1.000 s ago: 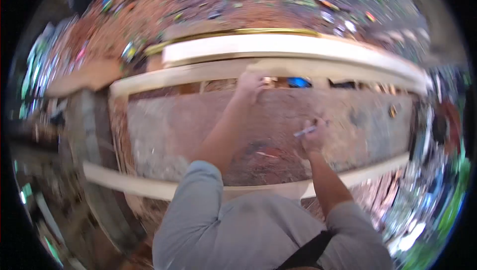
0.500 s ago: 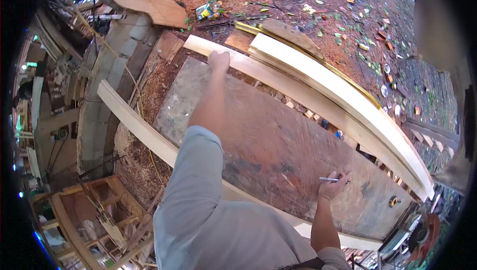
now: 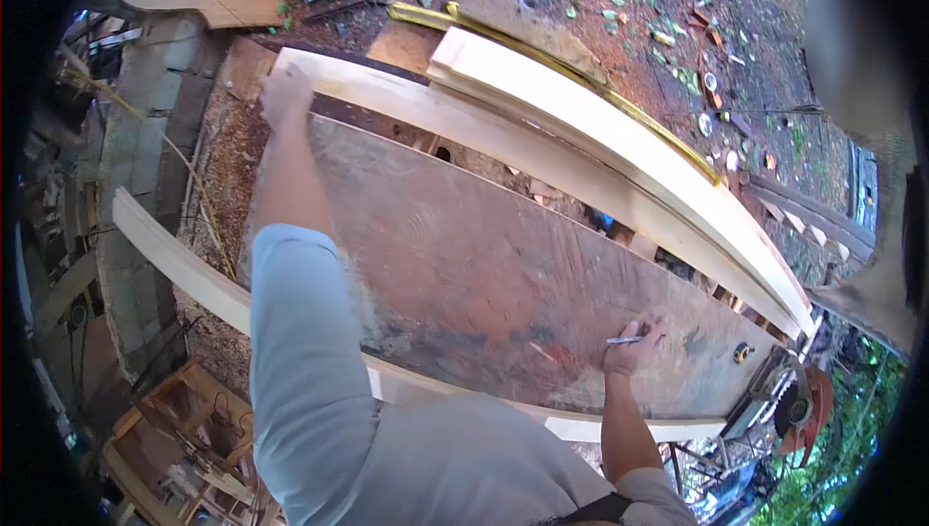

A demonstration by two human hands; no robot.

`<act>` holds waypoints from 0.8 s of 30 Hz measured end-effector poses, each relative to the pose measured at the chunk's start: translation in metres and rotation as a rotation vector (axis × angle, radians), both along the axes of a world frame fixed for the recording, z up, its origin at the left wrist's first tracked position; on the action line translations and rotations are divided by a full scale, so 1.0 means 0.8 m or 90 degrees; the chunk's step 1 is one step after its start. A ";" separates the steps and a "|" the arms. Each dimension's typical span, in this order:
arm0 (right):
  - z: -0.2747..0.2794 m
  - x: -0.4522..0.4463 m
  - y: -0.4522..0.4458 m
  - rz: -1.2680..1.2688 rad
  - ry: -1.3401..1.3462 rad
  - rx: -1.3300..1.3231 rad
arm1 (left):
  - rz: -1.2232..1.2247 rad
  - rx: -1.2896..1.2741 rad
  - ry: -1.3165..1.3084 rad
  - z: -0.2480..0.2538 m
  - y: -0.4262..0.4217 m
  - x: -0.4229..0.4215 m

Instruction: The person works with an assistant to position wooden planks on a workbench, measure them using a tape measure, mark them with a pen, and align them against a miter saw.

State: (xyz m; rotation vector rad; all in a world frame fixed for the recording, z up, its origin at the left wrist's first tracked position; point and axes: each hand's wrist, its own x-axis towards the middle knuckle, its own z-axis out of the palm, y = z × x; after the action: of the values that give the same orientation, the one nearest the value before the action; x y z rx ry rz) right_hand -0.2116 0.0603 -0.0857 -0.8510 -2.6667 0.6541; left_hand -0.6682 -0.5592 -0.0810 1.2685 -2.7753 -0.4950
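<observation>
My left hand is at the far-left end of a long pale wooden plank, its fingers curled over the near corner. The plank lies along the far edge of a worn brown board. Over the right part of that board my right hand is closed around a slim pen, held sideways. A thicker pale plank lies just beyond the first one. Near the board's right end sits a small yellow-and-black tape measure.
Another pale strip of wood runs along the board's near side. A circular saw is at the right end. A wooden frame stands lower left. Scraps and litter cover the reddish ground beyond.
My left hand has moved along the plank to its left end, and the gap between plank and board there looks wider. My right hand still holds the pen. The view has shifted.
</observation>
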 end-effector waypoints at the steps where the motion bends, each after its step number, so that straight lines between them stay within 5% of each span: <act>1: -0.003 -0.003 0.000 0.004 0.047 -0.022 | -0.077 -0.080 -0.005 -0.063 -0.061 -0.022; 3: 0.001 -0.007 -0.004 -0.005 0.038 -0.028 | -0.184 -0.151 -0.054 -0.126 -0.131 -0.052; 8: -0.010 0.000 -0.001 -0.024 0.081 -0.086 | -0.184 -0.020 -0.090 -0.002 -0.039 -0.026; 12: -0.010 -0.002 0.001 -0.038 0.023 -0.046 | -0.245 -0.129 -0.098 0.019 0.012 -0.011; 24: 0.027 -0.019 -0.021 -0.095 -0.059 0.050 | -0.542 -0.096 -0.110 -0.017 0.195 0.051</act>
State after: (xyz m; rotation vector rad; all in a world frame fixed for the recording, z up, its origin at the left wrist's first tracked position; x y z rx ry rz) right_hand -0.2266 0.0436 -0.0641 -1.0696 -2.6572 0.4830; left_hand -0.6274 -0.4033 -0.0944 0.0436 -3.3133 -0.1835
